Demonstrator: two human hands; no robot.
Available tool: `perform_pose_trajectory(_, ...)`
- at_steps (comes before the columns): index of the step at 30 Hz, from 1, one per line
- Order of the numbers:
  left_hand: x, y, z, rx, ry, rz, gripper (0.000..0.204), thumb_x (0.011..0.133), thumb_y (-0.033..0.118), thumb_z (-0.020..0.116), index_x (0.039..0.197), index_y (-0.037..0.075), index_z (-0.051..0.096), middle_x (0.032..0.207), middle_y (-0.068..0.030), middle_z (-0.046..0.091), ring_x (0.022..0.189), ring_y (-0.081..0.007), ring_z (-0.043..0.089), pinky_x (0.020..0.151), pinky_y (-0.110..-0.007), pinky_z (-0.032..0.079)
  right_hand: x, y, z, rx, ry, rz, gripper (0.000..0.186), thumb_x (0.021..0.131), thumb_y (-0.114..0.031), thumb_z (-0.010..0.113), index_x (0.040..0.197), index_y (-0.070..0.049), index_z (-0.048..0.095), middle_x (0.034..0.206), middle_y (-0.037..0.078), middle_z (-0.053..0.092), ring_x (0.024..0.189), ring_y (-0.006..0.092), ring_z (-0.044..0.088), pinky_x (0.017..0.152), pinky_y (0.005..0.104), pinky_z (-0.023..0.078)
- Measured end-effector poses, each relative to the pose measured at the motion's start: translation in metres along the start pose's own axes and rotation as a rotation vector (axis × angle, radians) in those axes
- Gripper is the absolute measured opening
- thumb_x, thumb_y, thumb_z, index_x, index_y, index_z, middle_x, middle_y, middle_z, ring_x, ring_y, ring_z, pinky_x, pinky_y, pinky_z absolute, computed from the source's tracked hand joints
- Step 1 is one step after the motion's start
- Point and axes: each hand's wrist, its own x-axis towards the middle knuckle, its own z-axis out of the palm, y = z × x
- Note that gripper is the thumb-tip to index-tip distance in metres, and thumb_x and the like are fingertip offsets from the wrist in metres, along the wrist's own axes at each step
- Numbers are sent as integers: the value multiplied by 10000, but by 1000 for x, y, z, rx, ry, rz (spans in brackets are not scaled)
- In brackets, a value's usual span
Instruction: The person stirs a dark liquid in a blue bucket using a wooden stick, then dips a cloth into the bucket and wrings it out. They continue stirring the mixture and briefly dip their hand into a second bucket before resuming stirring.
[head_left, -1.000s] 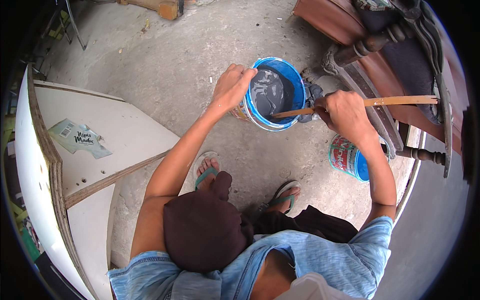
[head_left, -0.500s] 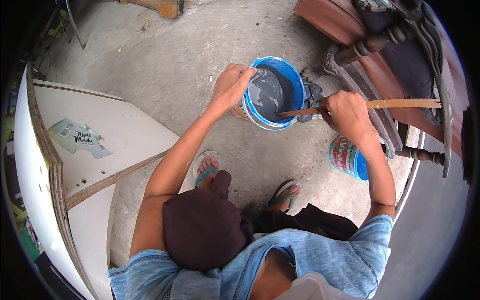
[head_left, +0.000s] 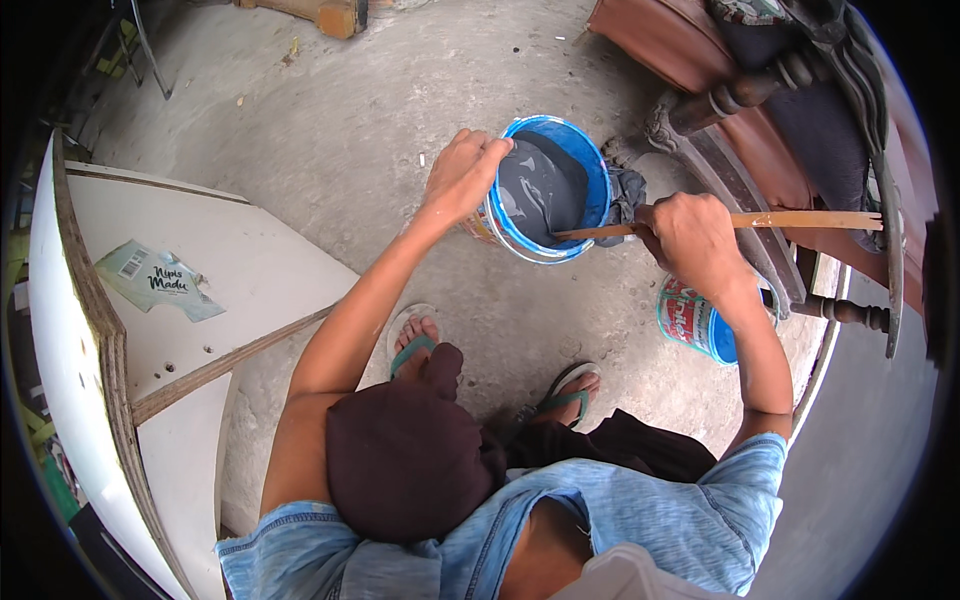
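Dark grey paint [head_left: 540, 185] lies in a blue-rimmed bucket [head_left: 597, 160] that stands tilted on the concrete floor. My left hand [head_left: 463, 180] grips the left side of the bucket's rim, thumb over the edge. In my right hand [head_left: 692, 238] is a long flat wooden stick [head_left: 800, 220], fingers wrapped round its middle. Its left end dips into the paint near the bucket's near wall, and its split other end sticks out to the right. A crumpled grey cloth [head_left: 627, 190] sits against the bucket's right side.
Beneath my right forearm lies a smaller bucket [head_left: 683, 315] with a blue inside. A dark carved wooden chair [head_left: 745, 90] with brown covering rests at the right. At left stands a white plywood panel [head_left: 230, 240] bearing a torn label [head_left: 165, 280]. My sandalled feet [head_left: 573, 392] are below the bucket.
The stick's dipped end has shifted slightly left and down along the bucket's near wall, my right hand moving down a little with it. The paint's surface swirls differ. My left hand stays at the rim.
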Motion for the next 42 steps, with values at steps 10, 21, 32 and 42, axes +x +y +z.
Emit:
perform_pose_trajectory(10,-4,2,2,-11,31,53,535,974,431,463,1024,-58,675,1076,-209,622,1028,-327,589,909,-415,437,16,4,30,-103,333,183,126,783,-73,660,897,-100,708,746,92,645,635,293,676,548,381,527)
perform_pose_trajectory(21,3,-6,-2,38,-4,39,573,943,478,489,1040,-54,679,1102,-215,622,1045,-353,598,916,-435,440,-15,6,23,99,184,38,92,831,-144,721,909,-98,737,722,101,631,661,310,649,577,433,500)
perform_pose_trajectory(32,-2,0,1,49,16,68,514,968,415,471,1028,-47,688,1072,-218,629,1036,-328,593,919,-413,439,6,28,21,-115,230,122,28,775,-96,701,771,-71,687,696,135,624,666,346,660,588,430,514)
perform_pose_trajectory(42,-1,0,1,36,8,62,517,967,425,465,1000,-46,677,1033,-200,615,1004,-311,586,886,-409,438,52,15,12,-195,452,12,66,753,-111,644,794,-114,695,822,85,648,856,245,688,727,387,538)
